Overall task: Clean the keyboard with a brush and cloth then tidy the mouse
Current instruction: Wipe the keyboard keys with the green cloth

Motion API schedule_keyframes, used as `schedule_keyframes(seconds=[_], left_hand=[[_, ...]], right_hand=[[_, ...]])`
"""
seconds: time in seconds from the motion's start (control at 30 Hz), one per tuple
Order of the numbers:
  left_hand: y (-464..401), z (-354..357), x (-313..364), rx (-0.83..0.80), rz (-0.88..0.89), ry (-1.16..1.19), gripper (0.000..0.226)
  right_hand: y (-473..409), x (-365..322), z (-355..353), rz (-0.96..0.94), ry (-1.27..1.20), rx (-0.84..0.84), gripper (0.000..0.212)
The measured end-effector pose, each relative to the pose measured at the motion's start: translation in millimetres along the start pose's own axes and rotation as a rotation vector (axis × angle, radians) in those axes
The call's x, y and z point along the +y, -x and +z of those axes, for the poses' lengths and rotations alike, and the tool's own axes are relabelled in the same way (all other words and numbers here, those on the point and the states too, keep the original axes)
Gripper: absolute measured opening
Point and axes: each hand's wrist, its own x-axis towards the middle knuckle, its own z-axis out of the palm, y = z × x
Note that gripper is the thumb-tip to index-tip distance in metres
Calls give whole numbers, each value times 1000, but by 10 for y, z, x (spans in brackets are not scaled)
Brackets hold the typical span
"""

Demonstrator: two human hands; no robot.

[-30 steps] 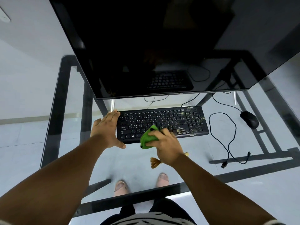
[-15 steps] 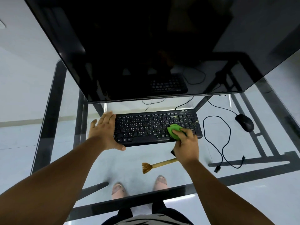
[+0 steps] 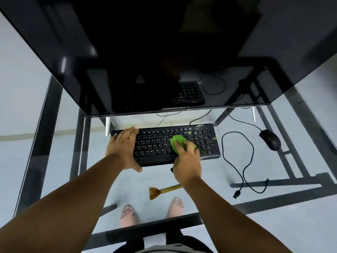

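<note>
The keyboard (image 3: 175,143) lay flat on the glass bench (image 3: 291,203), just in front of the monitor (image 3: 145,52), its long side running from 9 to 3 o'clock. The left hand (image 3: 124,148) rested on the keyboard's 9 o'clock end, fingers straight and pressed together over the keys, thumb spread out along the near edge. The right hand (image 3: 187,157) pressed a green cloth (image 3: 177,142) onto the keys right of the middle, its fingers curled round the bunched cloth and pinching it. Pale specks showed on the number pad at the 3 o'clock end. The brush (image 3: 162,191) lay on the bench at 6 o'clock from the keyboard, well apart from it, bristles pointing toward 9 o'clock and its handle running under the right wrist. The mouse (image 3: 269,139) sat at 3 o'clock from the keyboard, apart from it, and its cable (image 3: 244,161) looped loosely between the two, with the plug lying free on the glass nearer the person. Through the glass, two feet (image 3: 127,214) showed on the floor at 6 o'clock.
</note>
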Motion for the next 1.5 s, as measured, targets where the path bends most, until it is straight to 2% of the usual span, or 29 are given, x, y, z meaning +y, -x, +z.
schedule_keyframes(seconds=[0.07,0.13,0.23,0.3,0.33,0.43,0.5,0.6,0.67,0.73,0.9,0.93,0.97,1.07,1.13,1.2,1.27,1.33,1.4,1.5], left_hand=[[-3,-7,2,2,-3,5,146],[-2,-11,-1,0,-5,11,146],[1,-12,12,2,-10,18,145],[2,-18,20,1,-13,20,146],[4,-20,19,2,-16,20,146],[9,-22,17,8,-19,21,146],[9,-19,17,10,-17,23,146],[28,10,9,12,-25,42,147],[40,23,-10,12,-52,50,149],[46,42,-29,22,-79,49,152],[55,65,-61,37,-118,57,154],[52,67,-63,34,-118,63,154],[50,67,-70,29,-116,68,154],[44,68,-84,25,-109,74,154],[38,69,-92,21,-106,72,154],[29,69,-95,19,-105,62,154],[17,64,-92,11,-102,43,154],[10,59,-83,-2,-101,20,154],[-2,43,-70,-17,-103,-3,154],[-21,16,-39,-57,-111,-40,155]], right_hand=[[-9,22,-35,-192,57,-92,60],[-63,172,-112,-280,88,-114,56],[-143,257,-159,-66,60,16,52],[-162,105,-129,63,46,21,57],[-165,8,-103,48,45,-3,59],[-142,-99,-67,-215,74,-120,60],[-150,35,-108,-307,111,-119,55],[-177,200,-122,-119,77,23,51],[-216,88,-84,30,35,37,54],[-249,-126,-42,70,10,6,59],[-306,-274,-60,-279,99,-174,65],[-338,-204,-89,-293,120,-180,64],[-376,-136,-110,-253,119,-157,62],[-470,-42,-143,49,35,-13,58],[-532,-144,-139,156,4,6,61],[-569,-306,-129,75,-2,-65,66],[-565,-389,-112,-112,28,-135,66],[-563,-301,-126,-209,78,-125,63],[-577,-105,-173,-141,98,-61,63],[-648,186,-293,118,49,35,62]])
